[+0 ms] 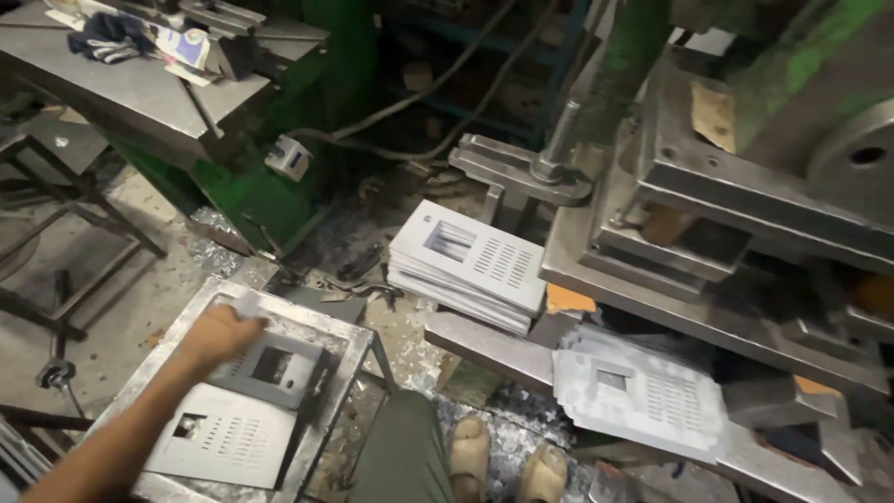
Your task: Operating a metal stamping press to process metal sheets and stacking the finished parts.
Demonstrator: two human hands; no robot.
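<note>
My left hand [219,333] reaches down to the lower left and rests on a grey sheet-metal plate [270,368] with a square cut-out and rows of slots. That plate lies tilted inside a shallow metal tray [349,340], partly over a second punched plate [219,438]. Whether the fingers grip the plate or only touch it is unclear. My right hand is out of sight. A neat stack of similar punched plates [470,265] sits left of the press, and a loose pile of plates [643,391] lies on the press's lower ledge.
A large steel press [745,186] with green frame fills the right side. A green machine with a metal table [140,93] stands at the upper left, cables trailing beside it. My feet in sandals [503,456] rest on a floor littered with metal scraps.
</note>
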